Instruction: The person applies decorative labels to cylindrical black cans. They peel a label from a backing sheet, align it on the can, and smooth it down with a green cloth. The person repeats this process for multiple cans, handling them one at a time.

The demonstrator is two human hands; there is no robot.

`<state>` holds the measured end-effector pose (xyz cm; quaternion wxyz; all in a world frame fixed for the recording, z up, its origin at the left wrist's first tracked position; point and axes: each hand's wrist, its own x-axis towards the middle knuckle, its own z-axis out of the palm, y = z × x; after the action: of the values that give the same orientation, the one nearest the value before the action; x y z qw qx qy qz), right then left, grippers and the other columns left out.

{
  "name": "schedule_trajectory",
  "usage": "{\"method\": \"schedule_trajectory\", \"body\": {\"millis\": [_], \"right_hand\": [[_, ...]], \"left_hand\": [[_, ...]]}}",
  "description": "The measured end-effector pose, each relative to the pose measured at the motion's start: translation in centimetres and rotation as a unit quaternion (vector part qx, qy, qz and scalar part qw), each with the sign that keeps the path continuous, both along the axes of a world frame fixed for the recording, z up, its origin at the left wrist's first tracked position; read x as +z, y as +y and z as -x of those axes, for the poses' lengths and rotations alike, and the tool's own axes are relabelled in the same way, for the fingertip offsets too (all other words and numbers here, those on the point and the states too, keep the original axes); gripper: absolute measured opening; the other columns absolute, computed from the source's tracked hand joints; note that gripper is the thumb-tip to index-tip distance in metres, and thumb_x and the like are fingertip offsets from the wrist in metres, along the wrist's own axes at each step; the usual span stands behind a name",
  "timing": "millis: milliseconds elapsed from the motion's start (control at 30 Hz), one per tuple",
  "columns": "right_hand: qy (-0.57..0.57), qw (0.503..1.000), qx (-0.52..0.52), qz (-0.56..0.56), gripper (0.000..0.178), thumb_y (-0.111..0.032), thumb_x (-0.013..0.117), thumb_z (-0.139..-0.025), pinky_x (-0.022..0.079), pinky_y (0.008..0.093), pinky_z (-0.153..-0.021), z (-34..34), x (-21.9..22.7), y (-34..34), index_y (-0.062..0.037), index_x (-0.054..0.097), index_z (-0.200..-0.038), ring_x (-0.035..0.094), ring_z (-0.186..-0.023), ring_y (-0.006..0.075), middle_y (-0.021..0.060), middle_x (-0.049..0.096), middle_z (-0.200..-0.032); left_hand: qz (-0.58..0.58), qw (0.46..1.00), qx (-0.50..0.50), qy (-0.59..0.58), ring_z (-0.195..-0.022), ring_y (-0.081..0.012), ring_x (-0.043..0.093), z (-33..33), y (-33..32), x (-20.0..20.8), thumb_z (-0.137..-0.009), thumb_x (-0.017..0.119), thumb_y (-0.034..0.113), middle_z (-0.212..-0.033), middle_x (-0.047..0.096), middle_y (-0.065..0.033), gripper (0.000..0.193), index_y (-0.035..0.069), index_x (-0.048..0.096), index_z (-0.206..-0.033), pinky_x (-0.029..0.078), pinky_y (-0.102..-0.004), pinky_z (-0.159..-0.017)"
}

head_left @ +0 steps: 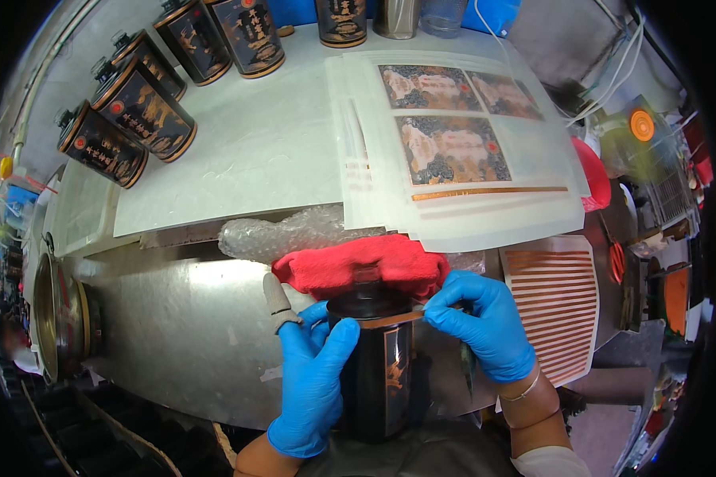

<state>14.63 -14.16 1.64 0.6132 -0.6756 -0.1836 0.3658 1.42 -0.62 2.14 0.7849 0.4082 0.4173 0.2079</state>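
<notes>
A black bottle (371, 397) with gold decoration stands upright close to my body, its neck against a red cloth (350, 266). My left hand (314, 366), in a blue glove with a beige cloth sleeve (277, 302) on one finger, grips the bottle's left side, the thumb on its shoulder. Around the shoulder runs a thin copper-coloured strip (391, 319). My right hand (481, 322), also gloved in blue, pinches the strip's right end between thumb and forefinger. A dark, narrow tool (468, 370) hangs down from this hand's palm; its kind is unclear.
Several finished-looking black bottles (145, 107) stand at the far left. Printed decal sheets (453, 147) lie stacked at the far right, above bubble wrap (286, 232). A striped copper sheet (550, 306) and red-handled scissors (616, 258) lie right. A round metal basin (52, 314) is left.
</notes>
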Motion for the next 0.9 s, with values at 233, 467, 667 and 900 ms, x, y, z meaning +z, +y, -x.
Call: {"method": "schedule_trajectory", "body": {"millis": [233, 467, 667, 900], "right_hand": [[-0.009, 1.0, -0.001, -0.007, 0.006, -0.008, 0.071, -0.078, 0.039, 0.0213, -0.063, -0.3, -0.3, -0.1, -0.0048, 0.068, -0.082, 0.046, -0.067, 0.0063, -0.0007, 0.052, -0.073], [0.004, 1.0, -0.003, -0.009, 0.007, -0.008, 0.071, -0.078, 0.04, 0.0216, -0.064, -0.3, -0.4, -0.2, -0.0045, 0.068, -0.083, 0.047, -0.067, 0.0065, -0.0004, 0.053, -0.074], [0.008, 1.0, -0.002, 0.0, 0.007, -0.008, 0.071, -0.078, 0.043, 0.0222, -0.067, -0.4, -1.0, -0.2, -0.0049, 0.068, -0.083, 0.05, -0.07, 0.0071, 0.0008, 0.056, -0.076], [0.065, 0.998, -0.012, 0.003, 0.009, -0.01, 0.072, -0.077, 0.045, 0.0232, -0.071, -0.6, -2.1, 0.3, -0.0042, 0.068, -0.084, 0.056, -0.076, 0.0092, 0.0029, 0.062, -0.081]], "left_hand": [[-0.012, 0.999, -0.031, 0.031, -0.094, -0.0127, 0.049, -0.4, -0.1, 0.1, -0.082, 0.07, 0.014, -0.104, 0.047, -0.0066, 0.049, 0.005, 0.037, -0.117, 0.043, -0.0261, -0.083], [0.024, 0.999, -0.008, 0.034, -0.092, -0.0117, 0.048, -0.3, 0.0, -0.3, -0.086, 0.066, 0.016, -0.099, 0.046, -0.005, 0.044, 0.005, 0.037, -0.116, 0.042, -0.0259, -0.085], [-0.008, 0.999, -0.011, 0.047, -0.091, -0.0114, 0.048, -0.6, -0.2, 0.1, -0.087, 0.065, 0.019, -0.099, 0.046, -0.0048, 0.042, 0.004, 0.037, -0.115, 0.041, -0.0255, -0.085], [-0.01, 1.0, -0.012, 0.023, -0.094, -0.0138, 0.047, -0.1, 0.0, -0.9, -0.089, 0.062, 0.02, -0.101, 0.048, -0.0061, 0.04, 0.004, 0.039, -0.117, 0.039, -0.0276, -0.086]]}}
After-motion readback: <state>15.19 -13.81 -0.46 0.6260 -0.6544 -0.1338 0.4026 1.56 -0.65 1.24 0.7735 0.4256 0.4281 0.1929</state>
